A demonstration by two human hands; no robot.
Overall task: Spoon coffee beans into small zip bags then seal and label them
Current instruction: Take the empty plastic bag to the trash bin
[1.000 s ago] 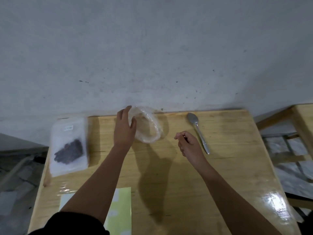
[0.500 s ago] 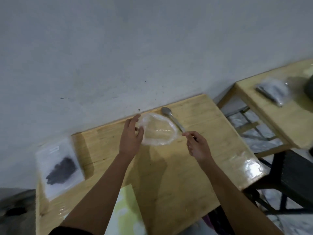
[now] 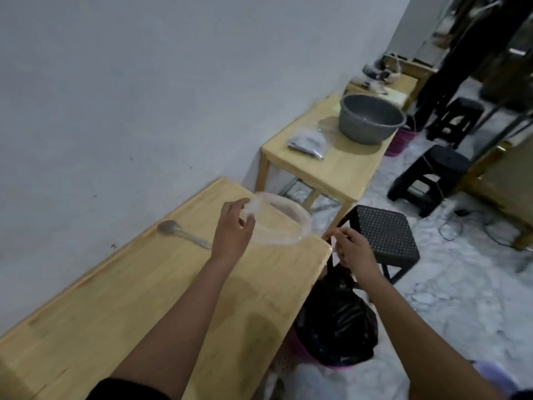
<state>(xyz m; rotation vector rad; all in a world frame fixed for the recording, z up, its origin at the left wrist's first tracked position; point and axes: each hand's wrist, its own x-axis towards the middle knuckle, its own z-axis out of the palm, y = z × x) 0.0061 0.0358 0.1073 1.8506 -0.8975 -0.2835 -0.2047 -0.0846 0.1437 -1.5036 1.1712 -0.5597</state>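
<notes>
Pale wood tabletop [image 3: 144,298], smooth, faintly glossy varnish. Thin, clear plastic container [image 3: 277,223] in the left fingers [image 3: 235,205]; left of them, a dull grey metal spoon [image 3: 178,232].

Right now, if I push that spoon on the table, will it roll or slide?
Spoon looks like metal, so probably stiff and fairly weighty for its size. It lies flat on the glossy table, so it would likely slide or pivot on its bowl rather than roll.
</notes>
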